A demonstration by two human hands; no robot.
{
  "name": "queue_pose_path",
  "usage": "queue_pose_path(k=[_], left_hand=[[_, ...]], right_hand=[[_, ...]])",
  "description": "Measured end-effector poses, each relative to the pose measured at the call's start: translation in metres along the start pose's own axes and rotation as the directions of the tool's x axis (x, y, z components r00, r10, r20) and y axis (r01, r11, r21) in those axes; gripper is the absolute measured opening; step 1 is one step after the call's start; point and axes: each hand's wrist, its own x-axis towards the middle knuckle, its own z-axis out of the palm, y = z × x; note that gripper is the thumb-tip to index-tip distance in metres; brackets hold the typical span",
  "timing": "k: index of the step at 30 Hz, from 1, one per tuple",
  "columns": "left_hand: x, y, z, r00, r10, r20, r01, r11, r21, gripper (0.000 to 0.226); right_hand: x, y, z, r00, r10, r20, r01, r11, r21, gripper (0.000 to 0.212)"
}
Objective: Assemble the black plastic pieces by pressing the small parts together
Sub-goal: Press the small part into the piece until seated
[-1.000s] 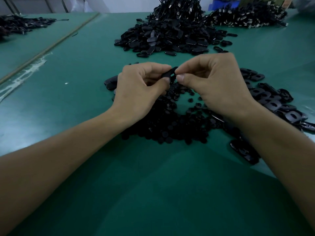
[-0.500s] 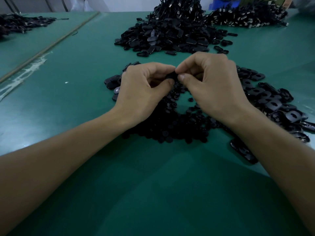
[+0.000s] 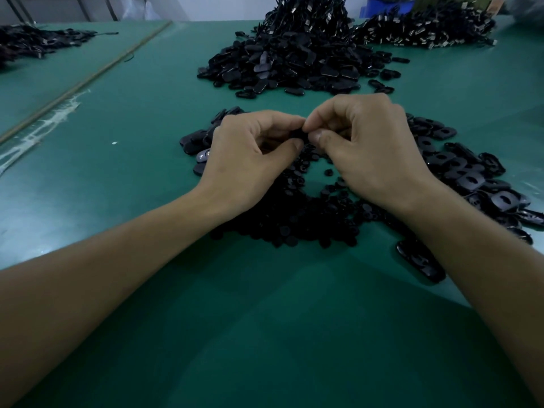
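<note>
My left hand (image 3: pixel 247 160) and my right hand (image 3: pixel 371 154) meet fingertip to fingertip over the green table (image 3: pixel 265 334). Between them they pinch a small black plastic piece (image 3: pixel 298 134), mostly hidden by the fingers and thumbs. Under and between my wrists lies a heap of small round black parts (image 3: pixel 300 213). A spread of flat black shells with holes (image 3: pixel 471 178) lies to the right of my right hand. A few more shells (image 3: pixel 194 142) lie left of my left hand.
A big pile of black oval pieces (image 3: pixel 288 63) sits farther back, with bundled black cables (image 3: pixel 424 28) behind it at the right. Another dark pile (image 3: pixel 32 42) lies far left, past a seam in the table. One black shell (image 3: pixel 421 263) rests beside my right forearm.
Both hands have sunk slightly toward the heap and closed tighter together. The black piece that stuck out between the fingertips is now almost covered.
</note>
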Motion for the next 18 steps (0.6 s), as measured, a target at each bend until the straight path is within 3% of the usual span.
queue_pose_path(k=[6,12,18], left_hand=[[-0.0025,0.0035,0.0002,0.999,0.054,-0.003,-0.053,0.994,0.098,0.023],[-0.0019,0.0011,-0.0024,0.996,0.078,-0.038,-0.067,0.971,0.230,0.015],[-0.0007,0.0019,-0.0022,0.997,0.075,-0.019,-0.071,0.983,0.169,0.019]], right_hand=[[-0.0011,-0.0013,0.0037,0.998,0.044,-0.052,-0.045,0.999,-0.003,0.015],[-0.0046,-0.0067,0.0080,0.998,0.004,0.061,0.000,0.998,-0.064,0.020],[-0.0015,-0.0039,0.0037,0.999,-0.037,0.003,0.037,0.996,-0.082,0.012]])
